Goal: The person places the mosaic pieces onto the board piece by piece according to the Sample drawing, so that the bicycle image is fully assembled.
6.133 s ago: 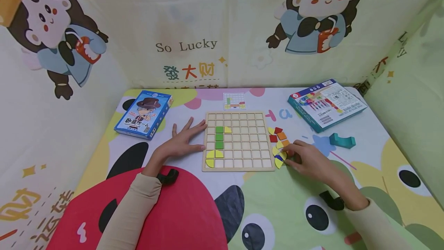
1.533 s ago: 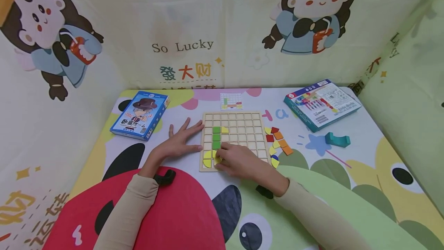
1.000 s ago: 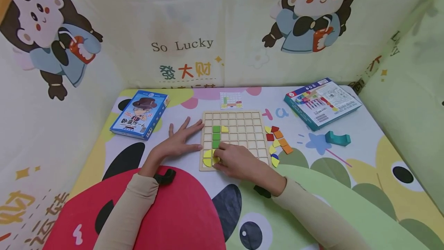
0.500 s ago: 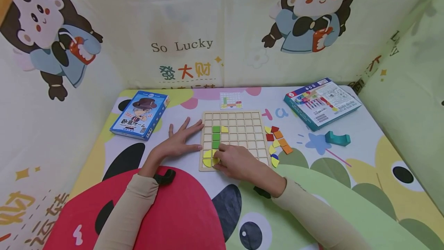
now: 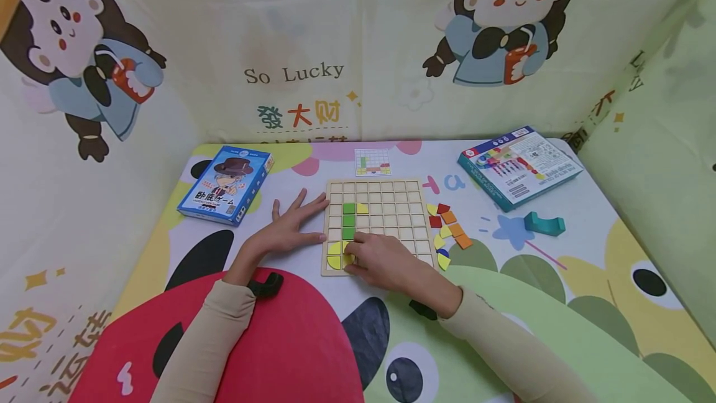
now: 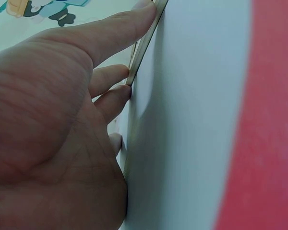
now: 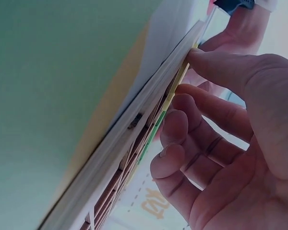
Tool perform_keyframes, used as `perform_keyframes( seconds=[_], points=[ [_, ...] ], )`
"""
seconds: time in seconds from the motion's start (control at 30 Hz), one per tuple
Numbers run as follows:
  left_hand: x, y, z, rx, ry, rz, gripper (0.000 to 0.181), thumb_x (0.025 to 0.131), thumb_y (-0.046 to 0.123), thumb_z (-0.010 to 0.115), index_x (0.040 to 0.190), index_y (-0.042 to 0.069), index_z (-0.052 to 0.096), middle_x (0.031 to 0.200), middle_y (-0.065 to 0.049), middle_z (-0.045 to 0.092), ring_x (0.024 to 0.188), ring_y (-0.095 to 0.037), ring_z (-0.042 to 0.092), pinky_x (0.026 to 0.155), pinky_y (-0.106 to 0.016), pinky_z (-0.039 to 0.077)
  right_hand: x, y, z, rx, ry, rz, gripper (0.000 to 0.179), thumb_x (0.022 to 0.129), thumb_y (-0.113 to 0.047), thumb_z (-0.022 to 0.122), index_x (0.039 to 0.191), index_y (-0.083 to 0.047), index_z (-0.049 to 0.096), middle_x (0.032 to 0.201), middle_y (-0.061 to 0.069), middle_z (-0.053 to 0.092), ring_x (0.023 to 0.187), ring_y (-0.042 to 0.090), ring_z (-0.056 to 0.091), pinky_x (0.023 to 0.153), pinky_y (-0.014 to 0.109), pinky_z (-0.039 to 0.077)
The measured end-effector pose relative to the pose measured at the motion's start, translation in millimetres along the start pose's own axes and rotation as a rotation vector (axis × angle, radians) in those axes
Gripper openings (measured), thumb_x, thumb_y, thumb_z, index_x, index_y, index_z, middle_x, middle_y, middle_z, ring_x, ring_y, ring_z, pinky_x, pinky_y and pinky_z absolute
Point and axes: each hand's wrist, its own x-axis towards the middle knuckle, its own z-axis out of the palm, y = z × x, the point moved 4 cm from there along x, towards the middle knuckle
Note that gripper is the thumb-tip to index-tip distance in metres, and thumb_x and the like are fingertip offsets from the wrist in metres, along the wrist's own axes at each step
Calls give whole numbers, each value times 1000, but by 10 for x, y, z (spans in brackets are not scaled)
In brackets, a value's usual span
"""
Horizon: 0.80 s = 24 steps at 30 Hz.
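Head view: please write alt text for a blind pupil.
A person's right hand pinches a yellow piece at the near-left corner of a wooden grid board; the left hand touches its left edge. Loose coloured pieces lie right, a patterned card beyond.

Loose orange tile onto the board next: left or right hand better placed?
Right hand, probably, once off the yellow tile it pinches: the loose orange tiles lie on its side of the board. The left hand touches the opposite edge, farther away.
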Motion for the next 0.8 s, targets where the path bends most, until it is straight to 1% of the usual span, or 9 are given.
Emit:
perform_keyframes(
  seconds=[0.37, 0.5, 0.63, 0.8],
  points=[
    [-16, 14, 1, -1, 0, -2, 87, 95, 44, 75, 168, 26, 31, 179, -3, 22, 168, -39, -9, 119, -77, -25, -15, 12, 1, 22, 3, -7, 33, 95, -34, 79, 124, -18, 77, 114, -1, 76, 96, 12, 70, 83, 27, 63],
    [-18, 11, 0, -4, 0, -5, 87, 95, 44, 75, 168, 26, 31, 179, -2, 22, 168, -39, -9, 119, -78, -25, -53, 44, -15, 50, 19, -15, 32, 96, -34, 79, 123, -18, 77, 111, -2, 75, 92, 10, 68, 80, 26, 61],
    [-11, 5, 2, -5, 1, -5, 88, 95, 45, 75, 168, 26, 31, 179, -2, 22, 168, -39, -10, 119, -77, -25, -102, 90, -57, 93, 15, 15, 31, 96, -34, 78, 123, -18, 77, 107, -2, 73, 86, 9, 63, 77, 25, 58],
    [-6, 1, 3, -6, 1, -7, 88, 94, 45, 75, 168, 26, 31, 179, -2, 22, 168, -39, -9, 119, -77, -25, -155, 166, -103, 125, -2, 60, 32, 97, -35, 78, 124, -18, 77, 111, -1, 73, 91, 11, 66, 80, 29, 60]
  ],
)
